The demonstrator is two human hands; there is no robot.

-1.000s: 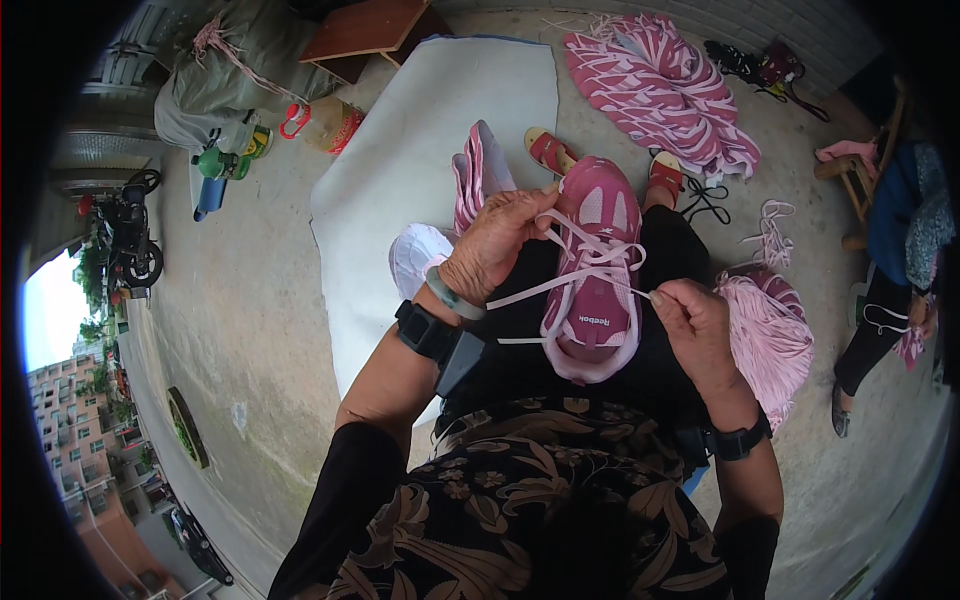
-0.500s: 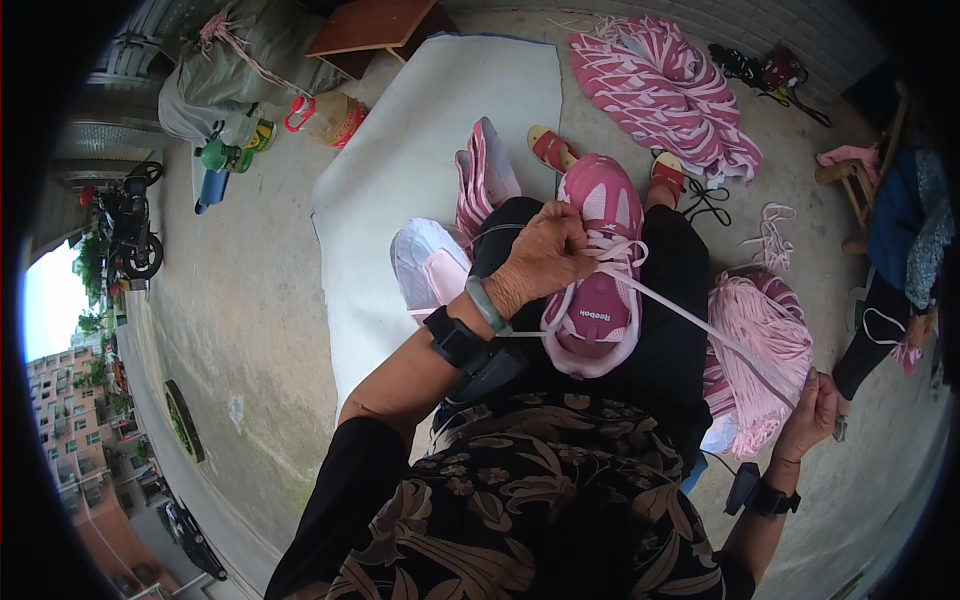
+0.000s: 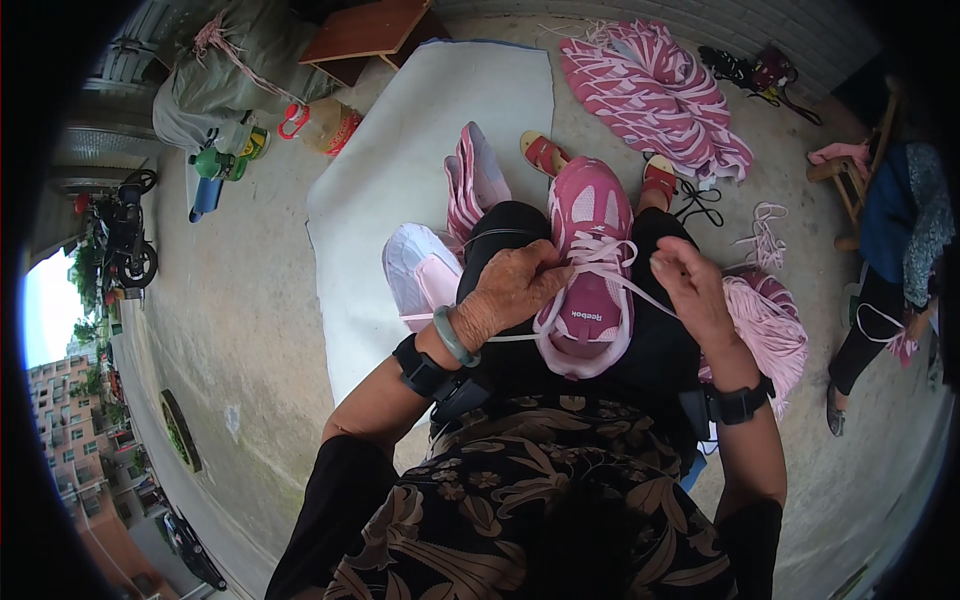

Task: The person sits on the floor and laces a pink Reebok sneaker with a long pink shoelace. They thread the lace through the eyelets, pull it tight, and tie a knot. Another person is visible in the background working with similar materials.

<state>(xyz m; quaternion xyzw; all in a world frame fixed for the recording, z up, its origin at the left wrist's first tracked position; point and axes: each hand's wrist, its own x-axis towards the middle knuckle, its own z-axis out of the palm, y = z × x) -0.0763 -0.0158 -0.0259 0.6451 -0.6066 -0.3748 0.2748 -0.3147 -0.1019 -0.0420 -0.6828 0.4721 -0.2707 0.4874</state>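
A pink and magenta sneaker [image 3: 592,290] lies across my lap, toe pointing away, with a pale pink shoelace [image 3: 600,250] threaded through its upper part. My left hand [image 3: 515,285] is at the shoe's left side, thumb and fingers pinched on the shoelace near the eyelets. From the shoe's right side a length of lace slants down toward my right hand [image 3: 692,290]. That hand is raised beside the shoe, fingers loosely bent and apart; its palm side is partly hidden. Another strand of lace stretches left from the shoe's collar, below my left wrist.
Left of my knees, stacked pink shoe uppers [image 3: 478,180] and a pale-lined piece [image 3: 415,265] lie on a white sheet [image 3: 350,200]. A pile of pink uppers [image 3: 655,95] lies ahead. Pink laces [image 3: 765,330] are heaped at right, where another person [image 3: 895,270] sits. Bottles [image 3: 325,125] stand far left.
My right hand has come back from the far right to beside the shoe, and the lace it was pulling taut now hangs slacker. My left hand stays pinched at the shoe.
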